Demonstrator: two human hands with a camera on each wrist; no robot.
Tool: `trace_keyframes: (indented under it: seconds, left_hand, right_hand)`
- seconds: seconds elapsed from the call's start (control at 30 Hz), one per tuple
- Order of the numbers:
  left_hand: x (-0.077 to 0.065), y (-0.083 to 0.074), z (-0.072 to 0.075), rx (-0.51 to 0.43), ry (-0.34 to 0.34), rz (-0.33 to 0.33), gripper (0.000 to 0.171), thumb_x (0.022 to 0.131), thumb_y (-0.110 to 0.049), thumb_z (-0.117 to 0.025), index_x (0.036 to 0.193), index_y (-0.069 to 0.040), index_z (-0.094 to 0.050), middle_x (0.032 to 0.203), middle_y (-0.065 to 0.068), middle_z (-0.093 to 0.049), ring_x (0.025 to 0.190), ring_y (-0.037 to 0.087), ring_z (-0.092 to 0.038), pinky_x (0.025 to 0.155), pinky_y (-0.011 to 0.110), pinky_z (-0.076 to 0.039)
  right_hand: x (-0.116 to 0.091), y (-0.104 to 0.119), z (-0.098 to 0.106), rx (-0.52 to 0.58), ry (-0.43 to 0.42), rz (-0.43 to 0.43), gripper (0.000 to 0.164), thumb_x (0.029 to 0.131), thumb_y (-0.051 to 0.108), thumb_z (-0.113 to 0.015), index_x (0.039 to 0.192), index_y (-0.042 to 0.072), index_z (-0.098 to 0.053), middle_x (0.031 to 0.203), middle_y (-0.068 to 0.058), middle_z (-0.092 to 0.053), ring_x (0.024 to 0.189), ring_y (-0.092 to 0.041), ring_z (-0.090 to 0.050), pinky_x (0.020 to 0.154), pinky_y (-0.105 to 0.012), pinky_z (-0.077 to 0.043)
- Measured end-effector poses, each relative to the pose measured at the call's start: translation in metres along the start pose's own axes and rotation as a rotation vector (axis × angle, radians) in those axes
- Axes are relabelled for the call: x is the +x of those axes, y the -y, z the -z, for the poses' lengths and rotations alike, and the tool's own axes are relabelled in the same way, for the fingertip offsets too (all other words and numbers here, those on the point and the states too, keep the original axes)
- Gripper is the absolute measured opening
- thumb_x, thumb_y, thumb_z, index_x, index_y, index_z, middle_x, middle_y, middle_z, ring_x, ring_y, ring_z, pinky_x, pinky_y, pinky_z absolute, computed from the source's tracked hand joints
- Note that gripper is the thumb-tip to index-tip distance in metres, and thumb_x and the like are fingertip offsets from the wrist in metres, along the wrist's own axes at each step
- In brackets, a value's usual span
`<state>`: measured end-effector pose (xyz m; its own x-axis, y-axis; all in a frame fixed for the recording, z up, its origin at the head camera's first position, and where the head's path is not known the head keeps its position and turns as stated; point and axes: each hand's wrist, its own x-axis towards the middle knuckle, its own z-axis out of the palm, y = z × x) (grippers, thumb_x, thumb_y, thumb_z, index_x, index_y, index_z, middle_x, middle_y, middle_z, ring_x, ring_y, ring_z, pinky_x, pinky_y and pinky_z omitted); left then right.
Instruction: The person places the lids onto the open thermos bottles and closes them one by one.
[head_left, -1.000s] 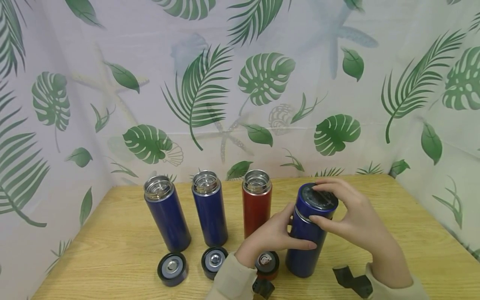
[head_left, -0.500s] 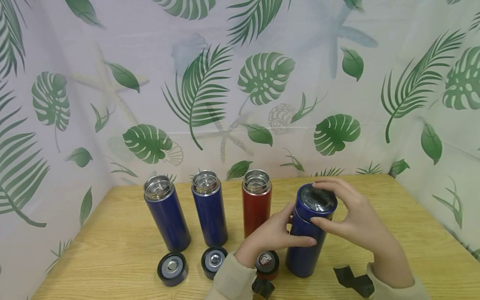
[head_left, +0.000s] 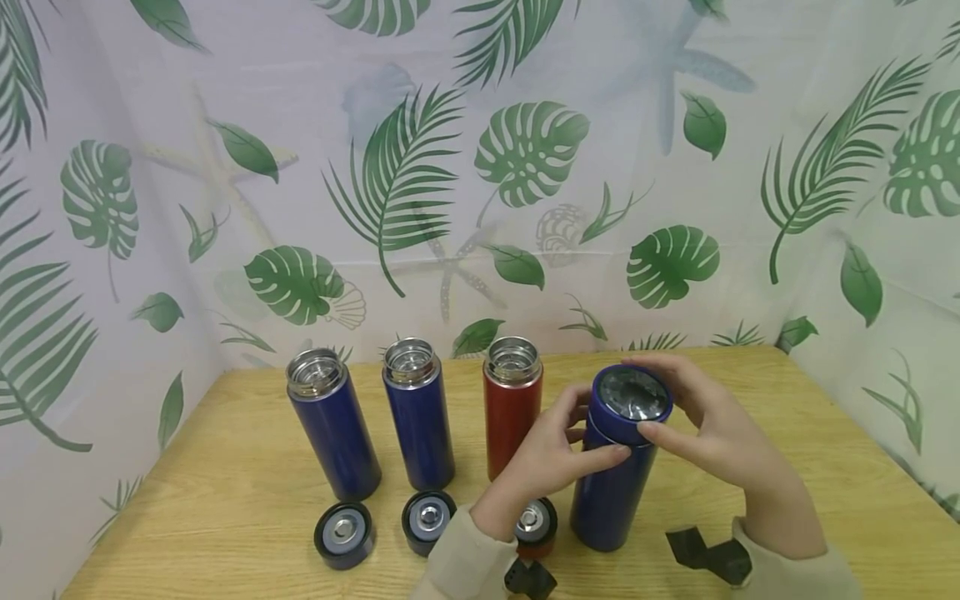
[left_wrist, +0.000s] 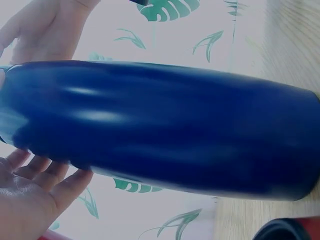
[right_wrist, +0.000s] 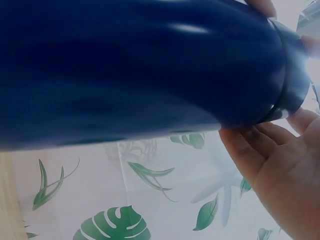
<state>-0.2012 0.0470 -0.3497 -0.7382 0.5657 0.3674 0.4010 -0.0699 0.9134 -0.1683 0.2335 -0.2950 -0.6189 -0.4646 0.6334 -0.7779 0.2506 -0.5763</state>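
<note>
A blue vacuum bottle (head_left: 609, 504) stands upright on the table, right of the others, with its blue lid (head_left: 617, 427) on its mouth. The lid has a dark glossy top, and only a thin seam shows beneath it. My left hand (head_left: 551, 450) grips the upper body, thumb across the front and fingers on the far side. My right hand (head_left: 716, 425) holds the lid from the right, thumb at its near rim and fingers partly hidden behind it. In the left wrist view, the bottle body (left_wrist: 175, 130) lies between both hands.
Two blue bottles (head_left: 341, 442) and a red bottle (head_left: 512, 425) stand uncapped in a row to the left. Their upturned lids (head_left: 343, 533) lie in front; the red lid (head_left: 534, 546) is partly behind my left sleeve. A leaf-patterned cloth (head_left: 465, 167) hangs behind the table.
The gap under the lid has narrowed to a thin seam. My right fingers have slid from the lid's top toward its far side, and my left thumb has moved higher on the bottle.
</note>
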Motion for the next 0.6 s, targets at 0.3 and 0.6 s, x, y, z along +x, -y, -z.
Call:
trace_keyframes:
  seconds: [0.3, 0.6]
  left_hand:
    - [0.0, 0.0, 0.0, 0.008, -0.014, 0.003, 0.052, 0.079, -0.014, -0.067, 0.124, -0.018, -0.04, 0.116, -0.008, -0.051, 0.106, 0.006, -0.048, 0.086, 0.025, -0.04]
    - [0.0, -0.001, -0.002, 0.025, -0.022, -0.012, 0.051, 0.078, -0.014, -0.068, 0.122, -0.018, -0.041, 0.114, -0.006, -0.051, 0.103, 0.006, -0.049, 0.084, 0.025, -0.042]
  right_hand:
    - [0.001, 0.006, -0.003, -0.198, -0.079, -0.087, 0.057, 0.067, -0.007, -0.071, 0.118, 0.001, -0.048, 0.111, -0.004, -0.052, 0.099, -0.007, -0.049, 0.085, -0.014, -0.037]
    - [0.001, 0.015, -0.01, -0.426, -0.142, -0.192, 0.061, 0.063, 0.012, -0.08, 0.116, 0.008, -0.052, 0.107, -0.001, -0.05, 0.091, -0.011, -0.045, 0.075, -0.019, -0.038]
